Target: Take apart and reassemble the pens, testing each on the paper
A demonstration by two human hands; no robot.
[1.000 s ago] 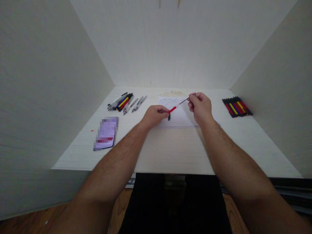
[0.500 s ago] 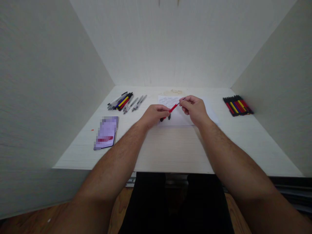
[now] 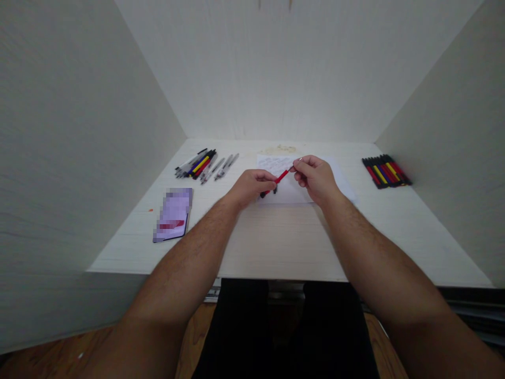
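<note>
The left hand (image 3: 253, 186) pinches a red barrel (image 3: 281, 176) — likely light, stiff; the right hand (image 3: 314, 173) pinches a thin refill (image 3: 291, 169) (probably bendy), best gripped near the barrel's right end.

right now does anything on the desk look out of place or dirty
Two small things: a yellowish-brown smudge marks the white desktop just beyond the white, partly written-on paper, and a tiny orange scrap lies alone left of the purple-screened rectangular phone. Both look stray on that pale surface.
</note>
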